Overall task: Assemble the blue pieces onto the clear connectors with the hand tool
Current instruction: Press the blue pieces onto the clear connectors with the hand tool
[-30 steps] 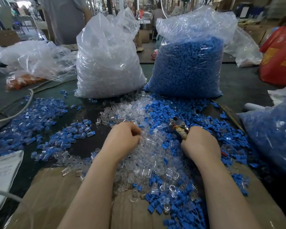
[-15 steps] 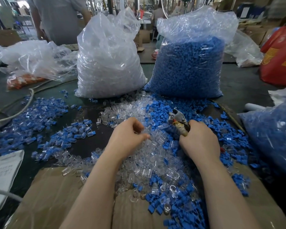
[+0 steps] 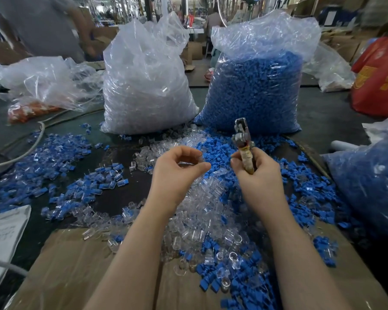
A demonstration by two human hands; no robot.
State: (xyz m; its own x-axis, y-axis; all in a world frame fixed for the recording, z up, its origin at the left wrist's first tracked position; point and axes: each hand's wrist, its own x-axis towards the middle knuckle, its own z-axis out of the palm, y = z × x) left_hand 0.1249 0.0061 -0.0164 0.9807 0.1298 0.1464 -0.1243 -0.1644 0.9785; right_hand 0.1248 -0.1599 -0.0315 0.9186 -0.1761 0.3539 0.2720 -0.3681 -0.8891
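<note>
Two hands raised over loose parts, loading step judged in hand.
Hand tool [image 3: 242, 143] is gripped by right hand [image 3: 259, 175]; a clear connector [image 3: 189, 163] seems pinched in left hand [image 3: 177, 173], beside the tool grip; blue pieces [image 3: 213, 145] lie beneath, one needed next.

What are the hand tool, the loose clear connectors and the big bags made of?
Hand tool: bare grey metal head, dull shine; yellowish handle, material unclear, gripped by the right hand. Clear connectors: likely hard transparent plastic, glossy highlights. Bags: thin clear plastic film, crinkled and shiny.
</note>
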